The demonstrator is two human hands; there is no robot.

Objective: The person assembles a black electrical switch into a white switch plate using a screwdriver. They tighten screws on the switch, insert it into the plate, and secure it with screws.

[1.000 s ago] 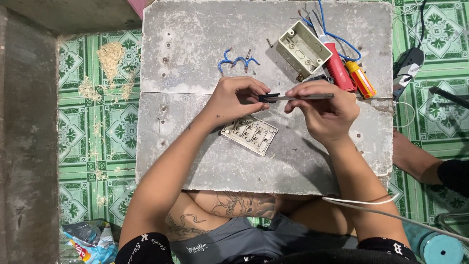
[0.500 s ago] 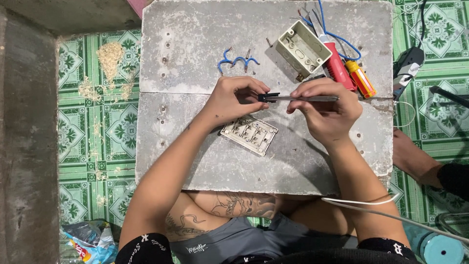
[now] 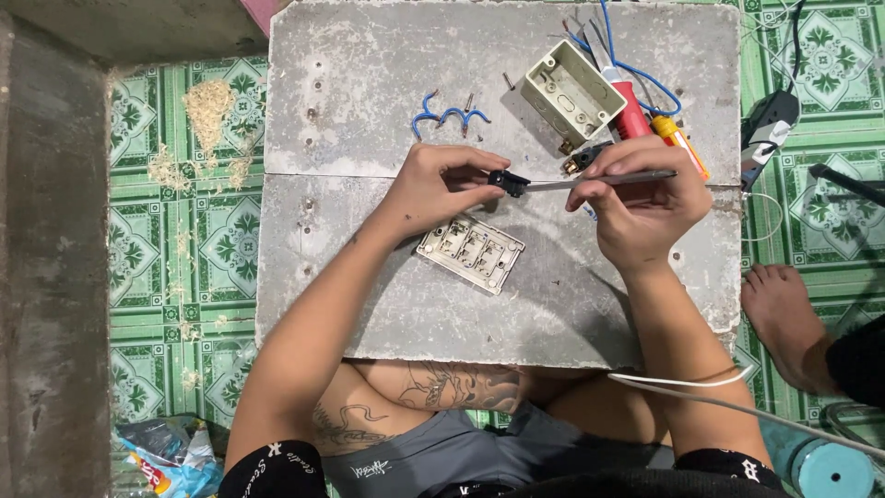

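Note:
My left hand [image 3: 441, 184] pinches a small black part [image 3: 508, 182] over the grey slab [image 3: 369, 286]. My right hand [image 3: 641, 198] grips a thin grey-shafted screwdriver [image 3: 604, 181] lying level, its tip against the black part. Just below the hands a white switch plate [image 3: 471, 253] with several slots lies face up on the slab. A short piece of bent blue wire [image 3: 447, 114] lies above my left hand.
A cream wall box [image 3: 572, 92] sits at the slab's upper right beside a red-handled tool [image 3: 631, 112], an orange tester [image 3: 679, 143] and blue wires. Another person's bare foot [image 3: 784, 318] rests on the green tiled floor at right. Sawdust [image 3: 207, 111] lies at left.
The screwdriver and both hands have hardly shifted; the other person's foot has drawn slightly nearer the slab's right edge.

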